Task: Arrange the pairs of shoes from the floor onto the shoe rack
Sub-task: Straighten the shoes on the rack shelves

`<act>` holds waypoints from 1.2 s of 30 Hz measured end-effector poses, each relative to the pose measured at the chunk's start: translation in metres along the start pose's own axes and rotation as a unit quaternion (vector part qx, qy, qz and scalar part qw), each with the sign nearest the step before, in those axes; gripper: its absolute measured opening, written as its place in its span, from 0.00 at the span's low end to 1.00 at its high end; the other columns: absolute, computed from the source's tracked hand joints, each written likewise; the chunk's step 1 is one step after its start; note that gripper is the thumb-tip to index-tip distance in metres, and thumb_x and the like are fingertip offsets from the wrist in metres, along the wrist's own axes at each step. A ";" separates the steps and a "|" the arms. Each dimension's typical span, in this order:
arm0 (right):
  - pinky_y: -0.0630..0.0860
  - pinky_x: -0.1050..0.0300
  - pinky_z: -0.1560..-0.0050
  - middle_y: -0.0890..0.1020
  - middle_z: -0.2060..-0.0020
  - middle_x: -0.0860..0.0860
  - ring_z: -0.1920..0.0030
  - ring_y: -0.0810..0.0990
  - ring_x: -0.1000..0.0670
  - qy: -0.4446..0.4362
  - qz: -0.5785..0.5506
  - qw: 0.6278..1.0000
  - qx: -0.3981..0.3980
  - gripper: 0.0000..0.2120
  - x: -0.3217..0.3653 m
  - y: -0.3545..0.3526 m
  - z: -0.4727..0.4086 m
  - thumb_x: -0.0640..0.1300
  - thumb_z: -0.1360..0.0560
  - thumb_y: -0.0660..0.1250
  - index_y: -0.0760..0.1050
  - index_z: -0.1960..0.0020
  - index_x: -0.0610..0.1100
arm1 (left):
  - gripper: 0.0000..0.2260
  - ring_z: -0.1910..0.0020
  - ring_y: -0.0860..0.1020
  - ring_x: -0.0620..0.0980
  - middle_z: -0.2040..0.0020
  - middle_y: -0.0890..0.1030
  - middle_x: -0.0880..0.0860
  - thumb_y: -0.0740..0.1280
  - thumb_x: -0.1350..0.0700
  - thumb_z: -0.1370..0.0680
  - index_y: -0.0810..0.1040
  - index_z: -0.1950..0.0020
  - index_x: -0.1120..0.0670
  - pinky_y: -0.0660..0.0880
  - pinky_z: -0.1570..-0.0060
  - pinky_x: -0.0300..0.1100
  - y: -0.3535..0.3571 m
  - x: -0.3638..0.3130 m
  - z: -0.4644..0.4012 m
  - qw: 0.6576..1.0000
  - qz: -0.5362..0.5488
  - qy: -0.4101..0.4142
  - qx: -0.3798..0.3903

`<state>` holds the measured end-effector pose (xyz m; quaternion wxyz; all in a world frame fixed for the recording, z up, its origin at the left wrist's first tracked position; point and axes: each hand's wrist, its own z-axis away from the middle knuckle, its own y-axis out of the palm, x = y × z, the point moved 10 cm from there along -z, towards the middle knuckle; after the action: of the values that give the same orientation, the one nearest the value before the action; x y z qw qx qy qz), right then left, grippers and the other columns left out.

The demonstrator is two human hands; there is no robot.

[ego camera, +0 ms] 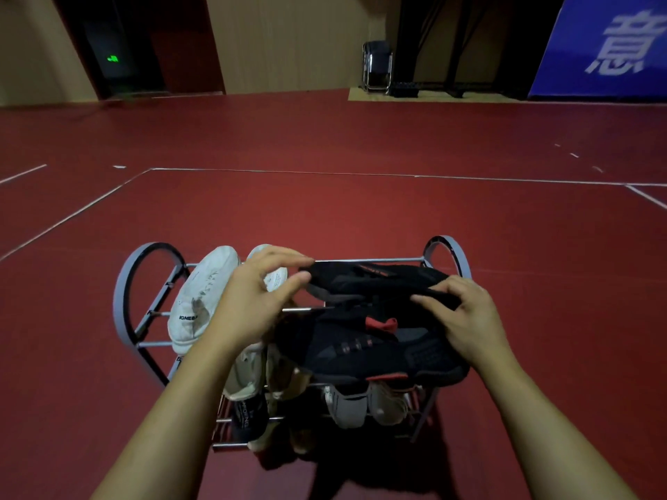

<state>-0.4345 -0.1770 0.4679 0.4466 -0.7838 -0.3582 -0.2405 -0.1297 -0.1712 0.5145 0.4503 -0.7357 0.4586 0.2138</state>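
Observation:
A metal shoe rack (121,301) with round grey ends stands on the red floor. On its top tier, at the left, sits a white pair (202,301). At the right lie two black shoes with red trim, set crosswise: a far one (371,279) and a near one (361,351). My left hand (260,294) hovers with loosely spread fingers, its fingertips at the far black shoe's left end. My right hand (465,315) curls its fingers and thumb around that shoe's right end. My left forearm hides part of the white pair.
The lower tiers hold more shoes: a beige pair (245,377), a grey and white pair (346,405) and a dark shoe (245,420). White court lines (325,171) cross the red floor. A folding chair (377,66) and a blue banner (606,45) stand by the far wall.

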 end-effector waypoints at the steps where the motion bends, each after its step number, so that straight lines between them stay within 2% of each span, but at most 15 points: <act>1: 0.76 0.46 0.54 0.81 0.64 0.56 0.59 0.79 0.52 0.017 0.007 1.000 -0.016 0.07 -0.005 0.000 -0.001 0.51 0.32 0.77 0.81 0.62 0.49 | 0.08 0.41 0.79 0.42 0.46 0.83 0.45 0.73 0.59 0.23 0.85 0.47 0.48 0.71 0.38 0.33 -0.005 0.000 0.001 1.000 0.006 -0.003 -0.022; 4: 0.78 0.47 0.54 0.82 0.65 0.58 0.60 0.81 0.53 0.090 0.013 0.993 -0.070 0.10 -0.019 0.003 0.003 0.58 0.30 0.73 0.81 0.62 0.52 | 0.06 0.42 0.79 0.42 0.47 0.83 0.45 0.72 0.59 0.22 0.85 0.47 0.50 0.71 0.40 0.32 -0.007 0.005 0.007 0.999 0.008 -0.020 -0.043; 6: 0.77 0.51 0.63 0.81 0.69 0.55 0.64 0.81 0.51 0.142 0.010 0.983 -0.118 0.13 -0.022 0.005 0.007 0.58 0.29 0.72 0.80 0.62 0.49 | 0.06 0.42 0.78 0.42 0.46 0.82 0.43 0.72 0.57 0.22 0.85 0.46 0.50 0.72 0.39 0.34 0.001 0.012 0.009 0.999 -0.001 -0.033 -0.035; 8: 0.70 0.56 0.68 0.80 0.71 0.53 0.67 0.79 0.48 0.169 0.040 0.972 -0.158 0.14 -0.016 0.006 0.012 0.58 0.28 0.70 0.80 0.63 0.48 | 0.07 0.42 0.78 0.41 0.45 0.81 0.43 0.71 0.53 0.22 0.84 0.44 0.49 0.73 0.39 0.39 0.019 0.018 0.014 0.999 0.002 -0.051 -0.006; 10: 0.71 0.56 0.65 0.81 0.67 0.52 0.64 0.80 0.47 0.178 0.100 0.964 -0.167 0.13 -0.007 0.014 0.015 0.59 0.27 0.69 0.82 0.60 0.49 | 0.13 0.41 0.77 0.40 0.43 0.79 0.42 0.70 0.45 0.23 0.82 0.41 0.47 0.74 0.38 0.43 0.048 0.022 0.021 0.996 -0.011 -0.064 0.055; 13: 0.75 0.55 0.62 0.83 0.60 0.50 0.60 0.81 0.45 0.184 0.185 0.959 -0.107 0.13 -0.003 0.042 0.019 0.59 0.26 0.67 0.83 0.56 0.49 | 0.22 0.36 0.72 0.37 0.37 0.73 0.40 0.70 0.42 0.24 0.75 0.31 0.45 0.70 0.31 0.42 0.092 0.030 0.041 0.982 -0.072 -0.068 0.159; 15: 0.74 0.55 0.62 0.82 0.56 0.49 0.57 0.81 0.45 0.198 0.181 0.960 -0.078 0.12 -0.005 0.051 0.020 0.57 0.25 0.68 0.82 0.54 0.48 | 0.27 0.32 0.69 0.40 0.34 0.69 0.40 0.70 0.40 0.24 0.71 0.27 0.45 0.67 0.29 0.43 0.109 0.036 0.051 0.973 -0.096 -0.063 0.200; 18: 0.76 0.53 0.57 0.81 0.50 0.50 0.52 0.81 0.46 0.191 0.180 0.965 0.006 0.15 -0.008 0.060 0.016 0.58 0.24 0.66 0.81 0.48 0.48 | 0.31 0.27 0.62 0.42 0.29 0.65 0.40 0.69 0.37 0.25 0.67 0.24 0.45 0.62 0.26 0.43 0.121 0.042 0.057 0.965 -0.132 -0.058 0.220; 20: 0.76 0.52 0.49 0.79 0.46 0.52 0.46 0.80 0.48 0.164 0.148 0.970 0.099 0.20 -0.008 0.065 0.012 0.62 0.24 0.65 0.80 0.43 0.48 | 0.34 0.26 0.58 0.43 0.27 0.63 0.39 0.70 0.36 0.27 0.66 0.24 0.44 0.59 0.25 0.42 0.123 0.041 0.057 0.964 -0.145 -0.056 0.215; 23: 0.65 0.52 0.35 0.75 0.39 0.58 0.33 0.69 0.52 0.112 0.160 0.945 0.263 0.30 -0.010 0.063 0.020 0.70 0.30 0.64 0.73 0.32 0.58 | 0.39 0.25 0.53 0.45 0.23 0.58 0.38 0.69 0.32 0.29 0.62 0.22 0.43 0.57 0.24 0.43 0.129 0.036 0.059 0.962 -0.176 -0.034 0.206; 25: 0.57 0.51 0.33 0.70 0.35 0.62 0.28 0.59 0.53 0.099 0.200 0.917 0.331 0.38 -0.022 0.054 0.030 0.71 0.33 0.67 0.63 0.27 0.64 | 0.40 0.24 0.52 0.44 0.23 0.57 0.38 0.68 0.31 0.30 0.60 0.22 0.43 0.58 0.24 0.45 0.137 0.031 0.060 0.959 -0.193 -0.014 0.206; 28: 0.57 0.49 0.29 0.67 0.34 0.61 0.27 0.55 0.53 0.097 0.180 0.917 0.343 0.45 -0.032 0.047 0.038 0.67 0.38 0.75 0.58 0.26 0.65 | 0.40 0.25 0.54 0.43 0.27 0.65 0.41 0.71 0.35 0.29 0.59 0.22 0.45 0.65 0.27 0.47 0.145 0.027 0.058 0.957 -0.197 -0.010 0.213; 32: 0.68 0.55 0.36 0.67 0.46 0.64 0.37 0.61 0.56 0.079 0.155 0.930 0.324 0.35 -0.031 0.047 0.035 0.62 0.40 0.79 0.69 0.38 0.57 | 0.36 0.29 0.59 0.46 0.34 0.65 0.44 0.74 0.37 0.30 0.67 0.27 0.50 0.65 0.29 0.43 0.145 0.036 0.054 0.952 -0.217 -0.023 0.213; 34: 0.70 0.59 0.43 0.70 0.46 0.64 0.41 0.64 0.55 0.048 0.141 0.931 0.333 0.30 -0.027 0.049 0.034 0.63 0.40 0.79 0.70 0.44 0.57 | 0.34 0.28 0.57 0.46 0.32 0.61 0.46 0.74 0.36 0.31 0.71 0.32 0.52 0.64 0.28 0.42 0.143 0.040 0.053 0.952 -0.220 -0.031 0.209; 36: 0.70 0.60 0.41 0.70 0.42 0.65 0.40 0.64 0.56 0.022 0.128 0.931 0.341 0.31 -0.023 0.051 0.034 0.63 0.39 0.78 0.70 0.41 0.58 | 0.32 0.26 0.53 0.48 0.29 0.58 0.47 0.76 0.35 0.34 0.72 0.37 0.50 0.62 0.26 0.44 0.140 0.046 0.053 0.954 -0.208 -0.060 0.210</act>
<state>-0.4073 -0.1731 0.4085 0.7218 -0.6182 -0.3051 -0.0614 -0.2233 -0.1724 0.3887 0.6557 -0.6894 0.3022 0.0583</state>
